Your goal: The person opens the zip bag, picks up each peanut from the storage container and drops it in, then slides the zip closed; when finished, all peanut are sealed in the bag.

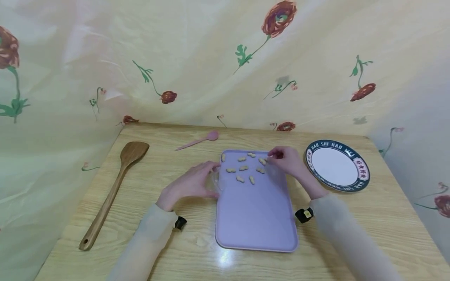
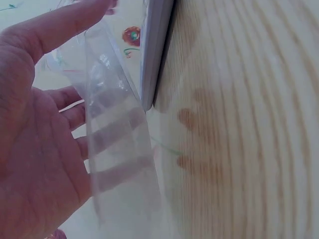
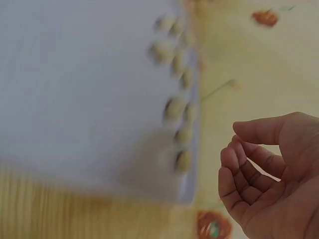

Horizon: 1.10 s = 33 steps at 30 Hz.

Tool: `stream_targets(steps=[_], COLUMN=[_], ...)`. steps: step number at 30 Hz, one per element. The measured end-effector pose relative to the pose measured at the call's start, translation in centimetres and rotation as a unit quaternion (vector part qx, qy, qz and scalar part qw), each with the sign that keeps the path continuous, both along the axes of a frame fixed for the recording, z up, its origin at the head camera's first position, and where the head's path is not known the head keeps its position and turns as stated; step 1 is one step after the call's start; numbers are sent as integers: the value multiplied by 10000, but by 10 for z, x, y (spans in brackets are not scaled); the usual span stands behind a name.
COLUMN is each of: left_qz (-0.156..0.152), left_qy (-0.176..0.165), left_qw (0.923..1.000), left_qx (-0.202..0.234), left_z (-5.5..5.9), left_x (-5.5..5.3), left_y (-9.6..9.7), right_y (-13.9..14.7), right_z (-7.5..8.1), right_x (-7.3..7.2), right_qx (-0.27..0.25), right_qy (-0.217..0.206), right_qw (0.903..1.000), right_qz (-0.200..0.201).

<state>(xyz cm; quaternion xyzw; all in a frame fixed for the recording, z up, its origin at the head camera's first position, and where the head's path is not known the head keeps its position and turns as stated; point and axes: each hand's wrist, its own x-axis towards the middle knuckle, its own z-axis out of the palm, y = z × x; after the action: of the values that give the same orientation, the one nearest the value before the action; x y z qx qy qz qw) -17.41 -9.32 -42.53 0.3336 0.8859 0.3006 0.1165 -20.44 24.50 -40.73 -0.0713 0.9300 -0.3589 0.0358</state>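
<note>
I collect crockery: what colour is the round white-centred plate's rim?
The rim is mostly dark teal, clearest in head view.

Pale sleeves (image 1: 351, 238) are ending in plain cuffs (image 1: 320, 205); black blocks (image 1: 181, 223) are sitting beside them, the right bearing a yellow square (image 1: 308, 214).

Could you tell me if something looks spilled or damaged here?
Nothing stands out: the peanuts lie on the lilac tray, one near its far left corner, and the plate and wooden spatula show no visible damage.
</note>
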Motion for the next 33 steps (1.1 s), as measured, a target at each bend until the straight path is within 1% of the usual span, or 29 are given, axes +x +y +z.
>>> stream_targets(steps=[4, 9, 12, 15, 19, 24, 27, 30, 33], left_qz=[-40, -45, -72, -74, -77, -40, 1, 36, 52], left_qy=[-138, -209, -220, -275, -314, -296, -237, -166, -104], left_qw=[9999, 9998, 9997, 9996, 9994, 9994, 9992, 9987, 9982], left_qx=[56, 29, 25, -54, -122, -201, -328, -477, -592], left_z=[-2, -5, -5, -5, -4, -4, -4, -4, -4], left_x=[0, -1, -1, -2, -2, -1, -1, 0, 2], left_y=[-3, -6, -7, -8, -8, -6, -5, -4, -3], right_y=[13, 16, 15, 15, 16, 15, 10, 0, -13], right_z=[-11, -25, -28, -28, -27, -25, -21, -17, -15], right_x=[-9, -15, -16, -15, -12, -7, -3, 2, 8], right_qx=[506, 881, 1094, 1217, 1131, 824, 596, 353, 122], right_qy=[-104, -61, 5, -34, -64, 99, 224, 227, 219], right_qw=[9987, 9959, 9937, 9924, 9936, 9965, 9979, 9991, 9996], right_qz=[44, 201, 222, 174, 41, -113, -130, -62, 118])
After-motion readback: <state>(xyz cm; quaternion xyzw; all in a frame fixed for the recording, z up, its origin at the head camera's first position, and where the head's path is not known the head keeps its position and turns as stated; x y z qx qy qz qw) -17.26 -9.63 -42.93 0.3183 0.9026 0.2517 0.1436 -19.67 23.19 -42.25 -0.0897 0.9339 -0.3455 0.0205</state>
